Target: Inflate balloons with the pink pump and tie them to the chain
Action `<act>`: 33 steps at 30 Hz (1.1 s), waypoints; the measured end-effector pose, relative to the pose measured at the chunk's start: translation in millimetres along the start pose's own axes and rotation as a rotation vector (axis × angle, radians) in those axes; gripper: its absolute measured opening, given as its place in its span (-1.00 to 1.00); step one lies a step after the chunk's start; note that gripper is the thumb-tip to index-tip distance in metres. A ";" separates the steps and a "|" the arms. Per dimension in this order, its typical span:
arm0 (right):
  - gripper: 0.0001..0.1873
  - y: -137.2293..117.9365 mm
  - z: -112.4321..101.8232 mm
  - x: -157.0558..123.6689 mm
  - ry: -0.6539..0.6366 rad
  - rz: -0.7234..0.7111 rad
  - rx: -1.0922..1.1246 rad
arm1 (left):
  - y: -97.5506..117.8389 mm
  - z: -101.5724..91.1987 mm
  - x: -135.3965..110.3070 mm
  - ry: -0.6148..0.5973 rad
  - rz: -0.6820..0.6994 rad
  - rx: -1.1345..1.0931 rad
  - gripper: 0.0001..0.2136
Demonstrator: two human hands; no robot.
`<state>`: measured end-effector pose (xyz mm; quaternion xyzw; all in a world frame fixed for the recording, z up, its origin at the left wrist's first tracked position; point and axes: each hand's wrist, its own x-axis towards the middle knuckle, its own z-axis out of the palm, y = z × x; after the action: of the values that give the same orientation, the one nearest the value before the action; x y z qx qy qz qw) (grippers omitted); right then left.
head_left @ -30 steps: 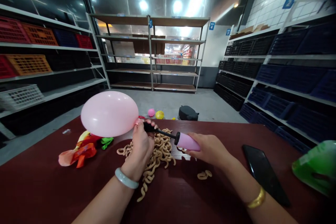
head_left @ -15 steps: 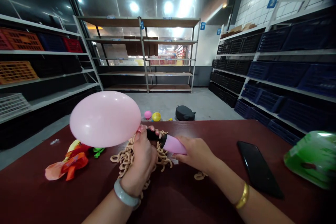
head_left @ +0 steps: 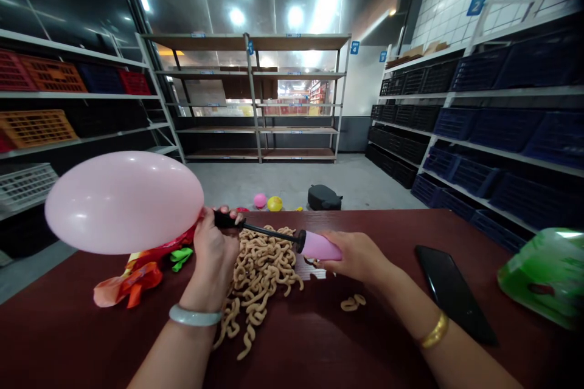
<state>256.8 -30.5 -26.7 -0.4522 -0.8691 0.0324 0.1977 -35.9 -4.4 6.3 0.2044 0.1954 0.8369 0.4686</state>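
Note:
A hand balloon pump lies across the space between my hands, its black rod [head_left: 269,231] drawn out. My left hand [head_left: 213,249] is closed around the pump's black end [head_left: 227,219] and the neck of an inflated pink balloon [head_left: 123,203], which reaches out to the left. My right hand [head_left: 358,255] is wrapped around the pink barrel [head_left: 319,246]. Below the rod, a pile of tan, curly snack-like pieces [head_left: 264,267] spreads over the dark red table [head_left: 301,340]. Deflated orange and red balloons [head_left: 130,282] and a green one [head_left: 181,258] lie left of my left hand.
A black phone [head_left: 451,292] and a green plastic pack [head_left: 542,276] lie to the right. A few tan pieces [head_left: 352,302] sit near my right wrist. Beyond the table are a dark bag-like object [head_left: 325,197] and small balloons [head_left: 274,203] on the floor. Shelves with crates line the sides.
My hands have moved apart, exposing the pump's rod between them. My left hand and the pink balloon have shifted left; my right hand has moved slightly right. More of the tan pile shows.

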 end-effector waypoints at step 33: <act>-0.39 -27.8 -1.1 2.1 -0.071 0.040 0.064 | -10.5 14.8 -25.1 -0.028 -0.037 0.069 -0.87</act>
<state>234.6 -45.3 -18.4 -0.4613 -0.8650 0.0802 0.1803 -8.8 -19.0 9.3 0.2287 0.2212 0.8180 0.4793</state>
